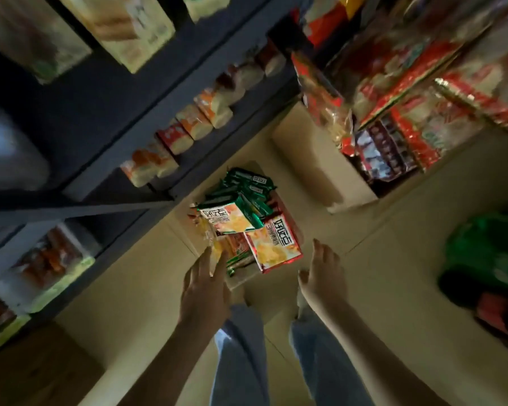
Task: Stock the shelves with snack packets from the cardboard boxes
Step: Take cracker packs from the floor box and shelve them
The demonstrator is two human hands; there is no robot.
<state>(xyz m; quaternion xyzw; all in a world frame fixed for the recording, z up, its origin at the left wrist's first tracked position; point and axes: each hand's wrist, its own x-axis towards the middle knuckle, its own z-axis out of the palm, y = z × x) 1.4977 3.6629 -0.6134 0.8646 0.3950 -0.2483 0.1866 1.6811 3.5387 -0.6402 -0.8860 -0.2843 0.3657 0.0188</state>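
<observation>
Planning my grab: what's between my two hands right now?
Head view: snack packets, nearest a red-edged packet, lie between the left hand and the right hand.

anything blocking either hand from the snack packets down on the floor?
Nothing visible. The left hand and right hand are both open and empty, reaching toward the snack packets. The left fingers overlap the pile's near edge in view; the right hand is off to its side. I can't tell if there's contact.
</observation>
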